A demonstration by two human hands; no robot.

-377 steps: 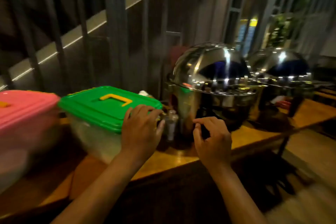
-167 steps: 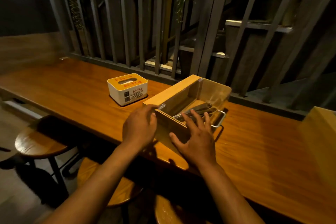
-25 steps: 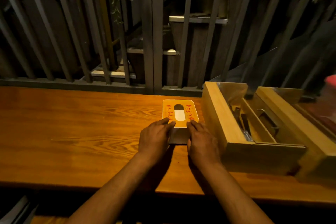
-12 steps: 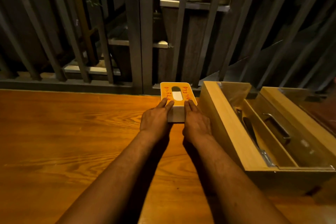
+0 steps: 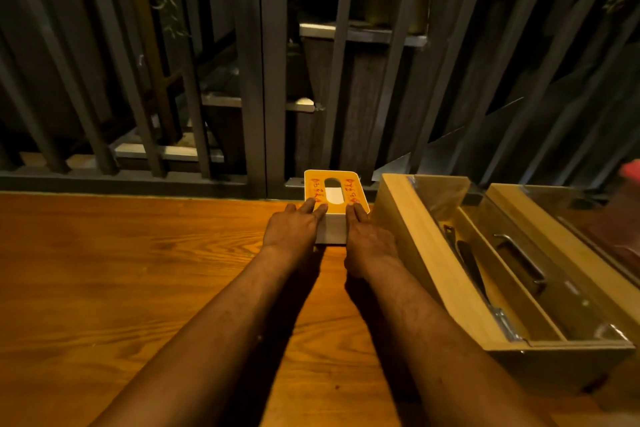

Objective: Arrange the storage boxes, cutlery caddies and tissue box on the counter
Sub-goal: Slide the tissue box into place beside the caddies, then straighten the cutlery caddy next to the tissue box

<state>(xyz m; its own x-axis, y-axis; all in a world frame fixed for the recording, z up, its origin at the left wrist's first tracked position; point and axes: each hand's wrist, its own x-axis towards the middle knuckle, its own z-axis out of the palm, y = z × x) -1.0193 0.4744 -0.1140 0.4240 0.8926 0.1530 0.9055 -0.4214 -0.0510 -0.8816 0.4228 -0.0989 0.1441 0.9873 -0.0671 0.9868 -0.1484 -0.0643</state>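
Tissue box (image 5: 331, 196) now at the counter's (image 5: 138, 270) far edge, centre frame, against the slatted railing (image 5: 256, 80), pushed back since a second ago | my left hand (image 5: 292, 230) and right hand (image 5: 369, 241) flat, fingers extended, flanking it, pressing, not pinching | placement looks done | wooden cutlery caddy (image 5: 433, 253) just beside on the right, blocking any rightward slide.

Tissue box (image 5: 333, 199) left of caddies (image 5: 491, 263), seemingly apart.
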